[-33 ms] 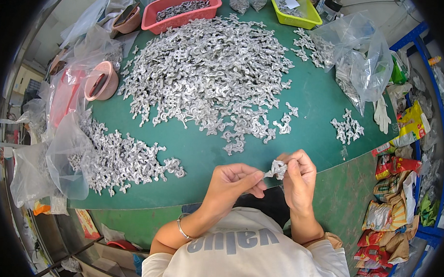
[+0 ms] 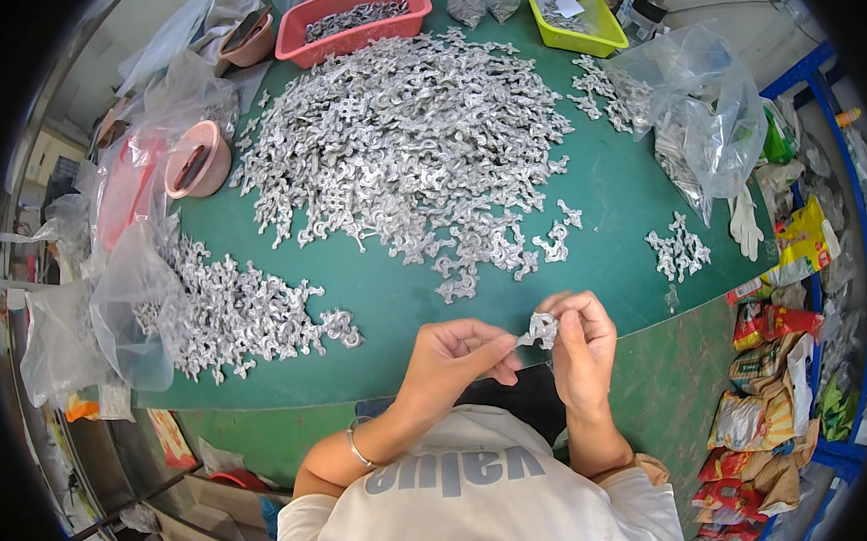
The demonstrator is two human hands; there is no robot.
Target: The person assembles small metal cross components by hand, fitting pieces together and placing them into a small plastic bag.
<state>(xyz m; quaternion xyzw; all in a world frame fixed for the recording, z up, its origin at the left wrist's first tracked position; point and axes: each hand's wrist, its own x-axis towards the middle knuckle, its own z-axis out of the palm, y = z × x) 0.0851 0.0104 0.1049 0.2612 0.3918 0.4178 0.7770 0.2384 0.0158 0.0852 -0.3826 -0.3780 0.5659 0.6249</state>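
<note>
A small silver metal part (image 2: 542, 330) with curved arms is held over the near edge of the green table. My right hand (image 2: 585, 350) grips its right side between thumb and fingers. The thumb and forefinger of my left hand (image 2: 457, 360) are pinched together at its left end; whether a thin tool is between them I cannot make out. Straight ahead is a large heap of similar metal parts (image 2: 401, 134). To the left lies a smaller pile (image 2: 238, 310), and a little cluster (image 2: 678, 247) sits at the right.
A red basin (image 2: 352, 20) and a yellow-green basin (image 2: 578, 21) stand at the back. A pink cup (image 2: 198, 159) and clear plastic bags (image 2: 137, 306) are on the left. At right are a clear bag (image 2: 702, 99), a white glove (image 2: 745, 224) and a blue rack (image 2: 862, 318).
</note>
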